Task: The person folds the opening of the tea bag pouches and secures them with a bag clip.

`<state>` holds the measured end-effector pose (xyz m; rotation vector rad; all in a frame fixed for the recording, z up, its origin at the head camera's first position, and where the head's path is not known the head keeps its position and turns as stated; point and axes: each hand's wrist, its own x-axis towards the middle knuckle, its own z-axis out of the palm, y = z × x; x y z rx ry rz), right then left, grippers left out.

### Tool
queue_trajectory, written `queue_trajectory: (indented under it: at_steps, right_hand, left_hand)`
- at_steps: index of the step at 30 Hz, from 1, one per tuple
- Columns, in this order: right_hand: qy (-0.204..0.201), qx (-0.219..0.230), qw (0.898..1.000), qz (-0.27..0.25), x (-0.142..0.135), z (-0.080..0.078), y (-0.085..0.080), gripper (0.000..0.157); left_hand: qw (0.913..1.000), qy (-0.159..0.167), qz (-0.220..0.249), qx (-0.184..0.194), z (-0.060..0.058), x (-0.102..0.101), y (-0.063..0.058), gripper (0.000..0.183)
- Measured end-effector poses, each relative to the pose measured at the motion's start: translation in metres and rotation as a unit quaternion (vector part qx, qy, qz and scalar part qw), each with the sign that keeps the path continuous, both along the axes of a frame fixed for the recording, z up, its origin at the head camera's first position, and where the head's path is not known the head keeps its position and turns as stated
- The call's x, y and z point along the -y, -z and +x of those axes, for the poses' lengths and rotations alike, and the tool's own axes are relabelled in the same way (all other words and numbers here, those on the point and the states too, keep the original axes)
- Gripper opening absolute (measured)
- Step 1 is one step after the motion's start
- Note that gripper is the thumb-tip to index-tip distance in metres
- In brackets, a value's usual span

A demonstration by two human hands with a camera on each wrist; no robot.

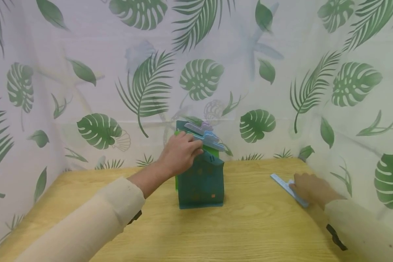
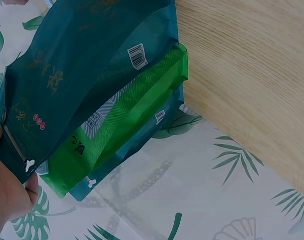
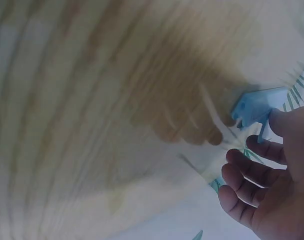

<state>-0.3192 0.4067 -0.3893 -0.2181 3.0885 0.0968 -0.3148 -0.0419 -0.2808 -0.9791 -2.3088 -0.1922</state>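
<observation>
In the head view, a dark teal pouch (image 1: 199,185) stands upright on the table. My left hand (image 1: 181,151) grips its folded top edge, and the left wrist view shows the fingers and thumb at that corner. A green pouch (image 2: 117,130) stands right behind it, and another teal pouch (image 2: 164,122) is at the back. A light blue bag clip (image 1: 209,140) lies across the green pouch's top, with a purple bag clip (image 1: 199,127) behind it. To the right, my right hand (image 1: 311,187) pinches a pale blue bag clip (image 1: 288,191) between thumb and index finger, close over the table.
The wood-grain table (image 1: 255,233) runs back to a white cloth (image 1: 216,47) printed with green leaves, which also hangs along both sides. Dark wrist bands (image 1: 336,237) show at both cream sleeves.
</observation>
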Motion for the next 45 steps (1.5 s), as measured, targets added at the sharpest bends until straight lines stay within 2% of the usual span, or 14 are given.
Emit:
queue_trajectory:
  at_steps: [4, 9, 17, 20, 24, 27, 33, 39, 45]
  right_hand:
    - [-0.012, 0.003, 1.0, -0.024, -0.002, 0.0, 0.002, 0.036]
    - [-0.06, 0.001, 0.995, -0.081, 0.003, -0.002, 0.001, 0.025]
    - [-0.122, -0.059, 0.987, -0.091, 0.027, -0.005, -0.017, 0.02]
    - [-0.129, -0.064, 0.985, -0.091, 0.038, -0.004, -0.027, 0.028]
    - [-0.136, -0.099, 0.983, -0.077, 0.055, -0.004, -0.042, 0.045]
    - [-0.153, -0.13, 0.976, -0.081, 0.069, -0.003, -0.054, 0.042]
    - [-0.186, -0.156, 0.963, -0.118, 0.088, 0.002, -0.069, 0.033]
    - [-0.198, -0.171, 0.953, -0.155, 0.105, 0.008, -0.08, 0.029]
    - [-0.227, -0.222, 0.93, -0.183, 0.121, 0.014, -0.089, 0.023]
  left_hand:
    - [1.0, 0.001, 0.001, 0.002, 0.0, -0.002, 0.0, 0.015]
    - [1.0, 0.002, 0.003, 0.002, 0.0, -0.002, 0.001, 0.014]
    - [0.9999, -0.007, -0.007, 0.004, 0.0, -0.002, -0.002, 0.016]
    - [0.9999, -0.009, -0.01, 0.004, 0.0, -0.002, -0.002, 0.016]
    - [0.9999, -0.007, -0.009, 0.005, 0.0, -0.002, -0.002, 0.016]
    - [0.9999, -0.009, -0.008, 0.003, -0.001, -0.002, -0.002, 0.016]
    - [0.9999, -0.008, -0.01, -0.004, -0.001, -0.001, -0.001, 0.016]
    - [0.9999, -0.001, -0.01, -0.008, 0.0, 0.0, 0.001, 0.016]
    - [0.9999, 0.004, -0.007, -0.011, -0.001, 0.002, 0.0, 0.015]
